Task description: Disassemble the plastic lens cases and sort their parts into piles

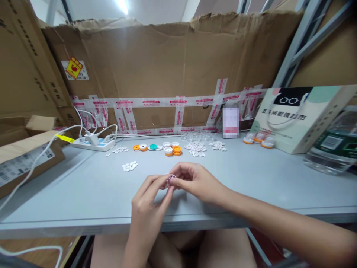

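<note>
Above the front part of the grey table, my left hand and my right hand meet with fingertips pinched together. Between them is a small whitish plastic piece, mostly covered by the fingers, so its exact shape cannot be made out. Beyond the hands stand orange caps, white caps and a green cap. A heap of small white plastic parts lies behind my right hand, with another little pile beside it. White discs are grouped to the left.
A power strip with cables sits at the back left, near an open cardboard box. Transparent cups line the back. On the right are capped transparent containers, a paper bag and a water bottle. A phone leans upright behind.
</note>
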A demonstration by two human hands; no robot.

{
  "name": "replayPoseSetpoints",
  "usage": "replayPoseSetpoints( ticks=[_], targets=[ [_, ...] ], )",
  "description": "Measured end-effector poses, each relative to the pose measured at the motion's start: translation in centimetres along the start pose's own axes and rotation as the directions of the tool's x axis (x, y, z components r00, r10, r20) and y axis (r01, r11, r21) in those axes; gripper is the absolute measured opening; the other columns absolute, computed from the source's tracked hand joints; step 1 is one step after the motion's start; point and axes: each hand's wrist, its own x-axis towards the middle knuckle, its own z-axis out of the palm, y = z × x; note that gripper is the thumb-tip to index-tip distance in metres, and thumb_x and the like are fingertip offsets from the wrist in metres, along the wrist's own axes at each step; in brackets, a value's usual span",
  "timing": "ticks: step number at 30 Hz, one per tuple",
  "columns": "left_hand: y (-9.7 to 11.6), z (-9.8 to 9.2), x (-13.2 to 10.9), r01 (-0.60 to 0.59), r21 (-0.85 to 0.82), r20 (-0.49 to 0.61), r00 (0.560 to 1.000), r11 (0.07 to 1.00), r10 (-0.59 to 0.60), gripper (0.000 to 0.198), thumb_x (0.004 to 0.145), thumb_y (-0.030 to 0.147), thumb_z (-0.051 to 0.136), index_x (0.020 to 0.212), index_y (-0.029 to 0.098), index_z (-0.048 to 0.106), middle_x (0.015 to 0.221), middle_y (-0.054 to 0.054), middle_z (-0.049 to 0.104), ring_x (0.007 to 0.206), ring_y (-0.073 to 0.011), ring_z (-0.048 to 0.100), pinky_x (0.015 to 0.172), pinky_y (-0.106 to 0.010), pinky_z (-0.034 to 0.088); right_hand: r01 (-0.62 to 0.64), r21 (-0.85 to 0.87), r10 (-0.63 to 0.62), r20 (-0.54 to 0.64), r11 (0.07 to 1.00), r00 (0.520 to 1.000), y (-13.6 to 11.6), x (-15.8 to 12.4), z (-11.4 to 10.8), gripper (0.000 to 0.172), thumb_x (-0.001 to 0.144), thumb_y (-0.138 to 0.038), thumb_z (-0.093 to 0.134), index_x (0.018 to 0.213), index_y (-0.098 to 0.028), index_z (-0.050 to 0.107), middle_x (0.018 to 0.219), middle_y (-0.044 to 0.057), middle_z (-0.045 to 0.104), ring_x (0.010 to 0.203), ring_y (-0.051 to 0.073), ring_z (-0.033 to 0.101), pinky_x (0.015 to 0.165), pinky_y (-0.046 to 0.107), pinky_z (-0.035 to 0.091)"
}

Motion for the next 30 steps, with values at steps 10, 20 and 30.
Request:
replayPoseSetpoints(
  ticks=[10,20,30],
  targets=[
    [-0.3,0.2,0.0,0.15,0.033,-0.022,0.989,0.988,-0.15,0.016,0.083,0.021,0.053,0.098,0.017,0.06,0.092,-0.005,0.061,0.078,-0.0138,0.06,0.07,-0.025,0.051,-0.21,-0.177,0.079,-0.553,0.962,0.83,3.2,1.5,-15.0,0.021,0.065,-0.022,0.066,0.085,-0.015,0.069,0.062,0.0,0.062,0.056,0.011,0.055,0.066,0.029,0.047],
    [-0.9,0.0,0.2,0.227,0.106,0.071,0.969,0.968,-0.235,0.024,0.083,0.026,0.049,0.104,0.02,0.058,0.102,-0.007,0.062,0.092,-0.0194,0.06,0.074,-0.031,0.05,-0.346,-0.306,0.061,-0.665,0.887,0.744,6.5,1.4,-20.6,0.01,0.055,-0.018,0.072,0.053,-0.018,0.062,0.053,0.003,0.06,0.052,0.016,0.053,0.053,0.031,0.043],
    [-1.6,0.7,0.4,0.296,0.286,0.282,0.883,0.911,-0.375,0.058,0.076,0.031,0.058,0.128,0.02,0.035,0.104,-0.009,0.063,0.099,-0.0268,0.057,0.085,-0.047,0.04,-0.026,-0.567,-0.111,-0.206,0.823,0.972,1.7,1.3,-8.4,0.034,0.067,-0.046,0.065,0.084,-0.017,0.064,0.071,0.001,0.056,0.064,0.013,0.05,0.058,0.026,0.039]
  ],
)
